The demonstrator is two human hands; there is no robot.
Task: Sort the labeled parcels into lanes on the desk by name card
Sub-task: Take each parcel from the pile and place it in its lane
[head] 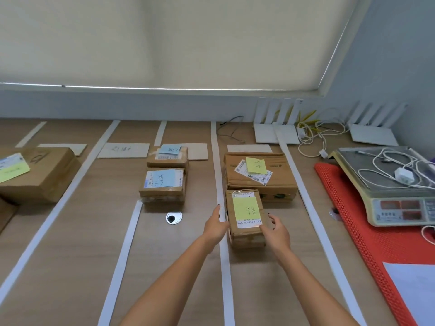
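Observation:
A small cardboard parcel (246, 209) with a yellow note lies in the right lane, right in front of a larger parcel (259, 182) that also has a yellow note. My left hand (215, 224) presses flat, with straight fingers, against the small parcel's left side. My right hand (276, 231) curls round its near right corner. A blank-looking name card (249, 148) lies behind the larger parcel. In the middle lane two parcels with blue notes (164, 182) (170, 156) stand one behind the other, beside a written card (123, 150).
White tape strips (221, 255) divide the wooden desk into lanes. A big box (40, 175) with a yellow-green note sits at the far left. A weighing scale (388, 184) with cables rests on a red mat (367, 243) on the right. Routers (275, 135) line the back wall. A cable grommet (173, 217) sits mid-desk.

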